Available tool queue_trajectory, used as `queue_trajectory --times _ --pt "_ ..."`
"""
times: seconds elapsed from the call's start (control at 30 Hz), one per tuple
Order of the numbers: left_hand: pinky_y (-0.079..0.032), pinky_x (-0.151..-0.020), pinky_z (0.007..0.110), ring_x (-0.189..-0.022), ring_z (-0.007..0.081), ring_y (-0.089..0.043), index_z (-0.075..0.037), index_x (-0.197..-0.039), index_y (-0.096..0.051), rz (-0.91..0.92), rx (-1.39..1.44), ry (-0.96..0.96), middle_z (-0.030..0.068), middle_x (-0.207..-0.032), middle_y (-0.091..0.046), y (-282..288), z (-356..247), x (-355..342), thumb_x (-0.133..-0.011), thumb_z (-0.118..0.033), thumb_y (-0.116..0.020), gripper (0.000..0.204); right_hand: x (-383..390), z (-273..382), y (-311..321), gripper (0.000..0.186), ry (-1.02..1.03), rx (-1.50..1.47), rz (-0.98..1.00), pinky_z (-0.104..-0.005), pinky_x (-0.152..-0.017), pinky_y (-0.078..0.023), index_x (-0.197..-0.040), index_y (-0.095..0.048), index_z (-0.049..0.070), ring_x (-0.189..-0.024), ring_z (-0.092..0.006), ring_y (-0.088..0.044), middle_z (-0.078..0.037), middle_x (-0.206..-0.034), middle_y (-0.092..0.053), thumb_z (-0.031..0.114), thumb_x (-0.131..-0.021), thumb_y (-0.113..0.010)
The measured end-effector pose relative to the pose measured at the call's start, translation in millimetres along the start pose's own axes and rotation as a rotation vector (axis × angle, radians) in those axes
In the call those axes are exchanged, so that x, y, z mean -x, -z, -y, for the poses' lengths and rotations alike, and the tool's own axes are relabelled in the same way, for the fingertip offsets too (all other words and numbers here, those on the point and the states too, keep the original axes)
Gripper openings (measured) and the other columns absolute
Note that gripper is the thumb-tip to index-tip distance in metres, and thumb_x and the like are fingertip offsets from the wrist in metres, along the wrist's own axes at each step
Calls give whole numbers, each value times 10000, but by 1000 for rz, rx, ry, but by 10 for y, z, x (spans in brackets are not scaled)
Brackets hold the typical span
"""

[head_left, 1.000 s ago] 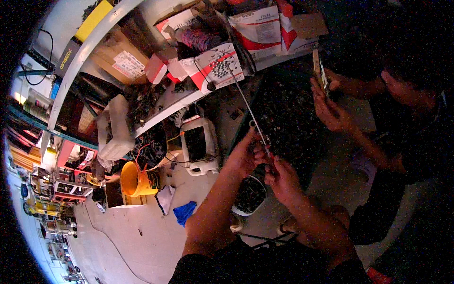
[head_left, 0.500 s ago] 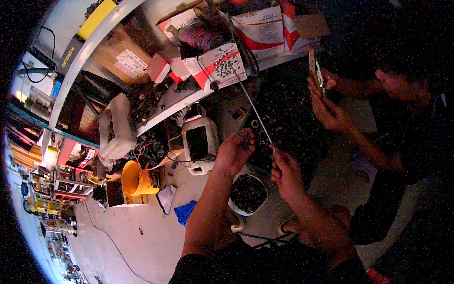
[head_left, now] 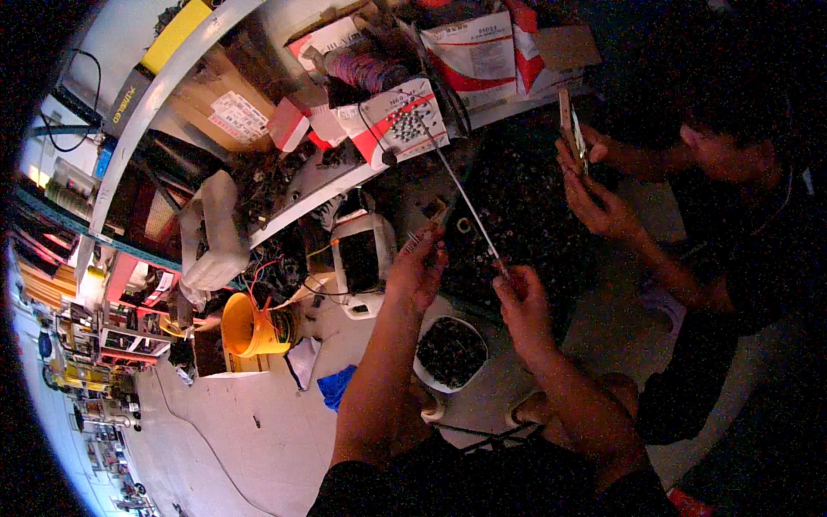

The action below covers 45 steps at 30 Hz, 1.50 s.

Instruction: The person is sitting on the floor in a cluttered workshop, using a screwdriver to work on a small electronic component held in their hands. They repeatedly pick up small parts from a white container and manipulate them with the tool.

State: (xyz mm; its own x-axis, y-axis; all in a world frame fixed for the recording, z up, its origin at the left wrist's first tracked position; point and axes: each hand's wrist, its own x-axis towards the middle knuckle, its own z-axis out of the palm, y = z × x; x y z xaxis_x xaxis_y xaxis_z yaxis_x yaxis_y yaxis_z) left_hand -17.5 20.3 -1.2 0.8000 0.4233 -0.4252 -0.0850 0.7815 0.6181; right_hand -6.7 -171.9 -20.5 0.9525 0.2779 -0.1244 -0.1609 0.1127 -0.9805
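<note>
My right hand (head_left: pixel 518 293) grips the near end of a long thin metal rod (head_left: pixel 461 194) that slants up and away to the left. My left hand (head_left: pixel 418 267) is raised beside it and pinches a small ridged metal part (head_left: pixel 422 233) at its fingertips. Both hands hover over a dark heap of small metal parts (head_left: pixel 517 198). Just below my hands a white bowl (head_left: pixel 428 379) filled with dark small pieces stands on the floor.
Another person sits at the right, a phone (head_left: pixel 568 129) held in their hands. A white appliance (head_left: pixel 362 263), an orange bucket (head_left: pixel 245 327), a white canister (head_left: pixel 211 233), a blue cloth (head_left: pixel 336 388) and cardboard boxes (head_left: pixel 396 121) crowd the floor and shelves.
Both my hands have moved up and apart; the left hand has left the rod and now holds the small ridged part, and the white bowl beneath them shows in full.
</note>
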Motion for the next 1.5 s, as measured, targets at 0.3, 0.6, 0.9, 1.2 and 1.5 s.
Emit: queue_trajectory --times 0.3,0.6,0.9,1.2,1.5 --pt "-561 -817 279 -901 202 -610 3 -1044 -556 -17 216 -79 99 -1011 -615 61 -144 -109 -894 -47 -594 163 64 327 85 298 -452 -505 275 -194 -404 -266 -1025 -592 79 -481 -39 -353 35 -668 -484 360 -935 -551" --pt "-422 -480 191 -648 101 -524 -72 -943 -570 174 349 -36 15 -816 -605 21 -484 -142 -921 -269 -584 199 206 469 521 237 -301 -73 65 -190 -415 -247 -952 -623 101 -495 -15 -339 59 -644 -483 331 -924 -571" --pt "-392 -549 201 -690 98 -466 -47 -959 -532 238 388 -220 11 -841 -533 57 -812 -34 -968 -278 -491 234 44 387 963 258 -252 287 174 -228 -449 -285 -860 -645 73 -520 -54 -392 58 -620 -479 331 -868 -639" --pt "-397 -546 199 -668 91 -464 -45 -944 -534 268 370 -310 9 -819 -531 181 -996 60 -970 -280 -489 240 24 498 978 256 -33 481 208 -227 -430 -268 -741 -649 74 -469 -39 -377 62 -538 -449 293 -872 -619" --pt "-383 -534 199 -645 86 -467 -72 -946 -559 202 257 -377 -1 -821 -563 137 -994 71 -952 -263 -532 193 17 480 1022 239 -48 413 218 -224 -415 -263 -729 -646 76 -452 -34 -370 69 -525 -442 265 -872 -619"
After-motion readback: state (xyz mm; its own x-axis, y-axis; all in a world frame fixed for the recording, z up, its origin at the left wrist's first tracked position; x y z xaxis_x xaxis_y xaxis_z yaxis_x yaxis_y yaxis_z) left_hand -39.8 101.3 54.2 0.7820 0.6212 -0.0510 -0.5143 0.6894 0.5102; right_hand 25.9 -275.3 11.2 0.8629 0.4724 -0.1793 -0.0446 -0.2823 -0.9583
